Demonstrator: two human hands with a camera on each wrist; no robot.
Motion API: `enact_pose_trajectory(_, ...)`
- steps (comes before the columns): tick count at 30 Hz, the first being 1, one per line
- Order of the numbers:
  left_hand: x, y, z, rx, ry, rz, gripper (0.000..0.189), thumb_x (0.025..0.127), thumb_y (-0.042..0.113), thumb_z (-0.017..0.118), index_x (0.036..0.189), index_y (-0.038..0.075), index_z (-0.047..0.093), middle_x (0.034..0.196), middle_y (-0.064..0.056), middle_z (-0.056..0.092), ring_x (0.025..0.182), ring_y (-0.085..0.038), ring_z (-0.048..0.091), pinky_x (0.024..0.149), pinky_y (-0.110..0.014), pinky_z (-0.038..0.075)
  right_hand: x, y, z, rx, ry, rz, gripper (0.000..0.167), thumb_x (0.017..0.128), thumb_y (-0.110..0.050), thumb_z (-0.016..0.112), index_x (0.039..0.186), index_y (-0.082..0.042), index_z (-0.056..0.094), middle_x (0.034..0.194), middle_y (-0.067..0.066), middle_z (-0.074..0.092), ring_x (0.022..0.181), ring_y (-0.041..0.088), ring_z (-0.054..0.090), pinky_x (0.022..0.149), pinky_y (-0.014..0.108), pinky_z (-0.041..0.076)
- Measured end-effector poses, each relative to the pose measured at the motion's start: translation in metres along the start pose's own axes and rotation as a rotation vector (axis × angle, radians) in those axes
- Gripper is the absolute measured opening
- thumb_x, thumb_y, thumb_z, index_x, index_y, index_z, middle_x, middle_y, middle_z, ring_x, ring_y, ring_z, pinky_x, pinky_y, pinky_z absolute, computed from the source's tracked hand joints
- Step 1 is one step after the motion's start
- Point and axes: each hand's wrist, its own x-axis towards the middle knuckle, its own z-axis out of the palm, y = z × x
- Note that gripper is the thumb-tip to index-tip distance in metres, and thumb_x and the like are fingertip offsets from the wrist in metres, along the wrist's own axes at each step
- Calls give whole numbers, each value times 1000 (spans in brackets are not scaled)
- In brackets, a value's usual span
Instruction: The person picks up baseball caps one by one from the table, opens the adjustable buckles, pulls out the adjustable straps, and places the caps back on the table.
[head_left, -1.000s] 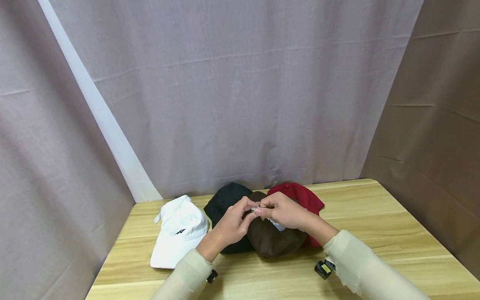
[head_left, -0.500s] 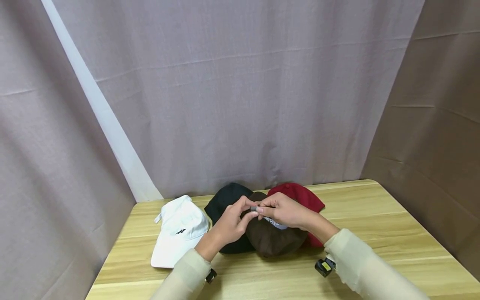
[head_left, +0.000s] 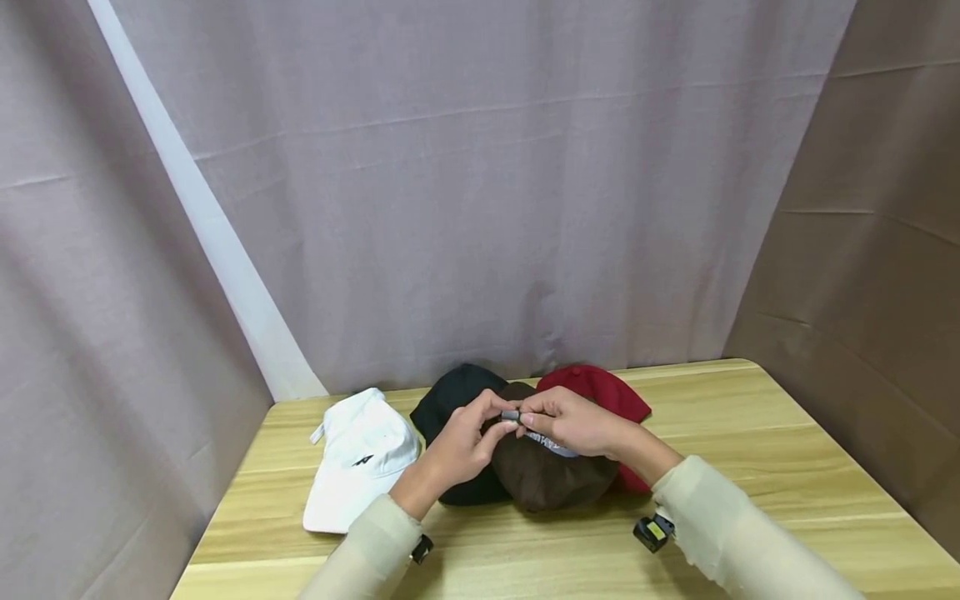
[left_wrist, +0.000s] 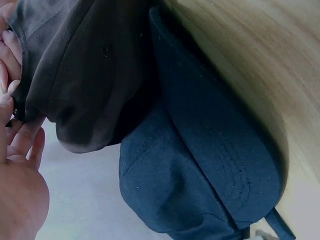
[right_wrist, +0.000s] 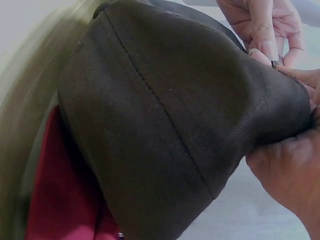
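Note:
A dark brown cap (head_left: 555, 479) hangs between both hands with its crown toward the person. My left hand (head_left: 459, 443) pinches a small grey buckle-like piece (head_left: 510, 415) at the cap's back opening, thumb below and fingers above. From the other side, my right hand (head_left: 581, 423) pinches the same edge between thumb and fingers. Pale lettering shows just below the right fingers. In the right wrist view, the brown crown (right_wrist: 165, 95) fills the middle and hides much of the fingers' work. The left wrist view shows fingertips meeting at the cap's edge, partly cut off.
A black cap (head_left: 457, 396) lies behind and left of the brown one, and a red cap (head_left: 600, 392) behind and right. Farther left rests a white cap (head_left: 367, 458). All lie on a wooden table (head_left: 750, 450), with a grey curtain (head_left: 480, 208) behind.
Both hands stay nearly in place at the cap's edge. The small piece between the fingertips has turned from silvery to darker grey, and more pale lettering shows below it.

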Motion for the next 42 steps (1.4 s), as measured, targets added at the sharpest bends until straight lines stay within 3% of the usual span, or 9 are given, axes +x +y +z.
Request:
enact_pose_trajectory(3, 1, 3, -1, 13, -13, -5, 16, 106, 11, 66, 119, 7, 58, 132, -11, 76, 115, -20, 75, 91, -29, 62, -3, -4, 1, -46, 18, -16, 23, 109, -21, 61, 98, -7, 74, 96, 4, 76, 85, 13, 62, 68, 25, 50)
enact_pose_trajectory(7, 3, 8, -1, 60, -22, 30, 16, 105, 8, 66, 119, 6, 58, 129, -12, 75, 118, -24, 73, 97, -35, 62, -4, -12, 2, -111, 32, -1, 30, 106, -30, 67, 89, -5, 71, 62, -3, 54, 57, 9, 50, 59, 26, 47)
enact_pose_trajectory(10, 5, 11, 0, 98, -23, 52, 17, 105, 7, 66, 120, 6, 58, 126, -11, 76, 117, -24, 71, 98, -35, 61, -3, -14, 1, -133, 39, -3, 35, 105, -31, 68, 82, -4, 70, 58, -6, 50, 53, 8, 45, 53, 24, 40)
enact_pose_trajectory(16, 6, 11, 3, 80, -22, 44, 16, 105, 7, 66, 118, 6, 58, 125, -10, 77, 116, -23, 73, 96, -34, 62, 2, -6, -2, -53, 29, 12, 35, 105, -25, 68, 81, -1, 72, 57, -6, 42, 50, 7, 33, 49, 21, 27)
enact_pose_trajectory(26, 5, 9, 2, -25, -15, 11, 16, 106, 10, 66, 120, 7, 59, 128, -12, 78, 113, -21, 77, 91, -31, 63, 2, -2, -3, 26, 17, 2, 31, 107, -22, 65, 87, 0, 76, 55, -7, 42, 45, 6, 32, 45, 20, 27)
enact_pose_trajectory(33, 3, 8, 2, -20, -14, 16, 15, 105, 10, 66, 118, 8, 59, 132, -11, 77, 104, -15, 76, 76, -21, 56, -2, 3, -4, 9, -28, -44, 26, 109, -18, 60, 104, 1, 77, 54, -7, 39, 44, 5, 27, 48, 20, 26)
enact_pose_trajectory(38, 1, 7, 1, -20, 1, 34, 14, 105, 11, 67, 116, 9, 59, 133, -12, 77, 102, -14, 76, 77, -19, 56, -5, 5, -4, 18, -65, -35, 25, 110, -16, 57, 110, 1, 75, 54, -7, 40, 43, 5, 27, 46, 19, 26)
enact_pose_trajectory(42, 0, 5, 0, -51, 11, 41, 15, 106, 10, 65, 119, 7, 58, 134, -14, 76, 103, -18, 78, 82, -24, 61, -7, 5, -5, -10, -73, -67, 23, 110, -12, 56, 115, -1, 75, 71, 1, 59, 58, 5, 43, 56, 20, 38)
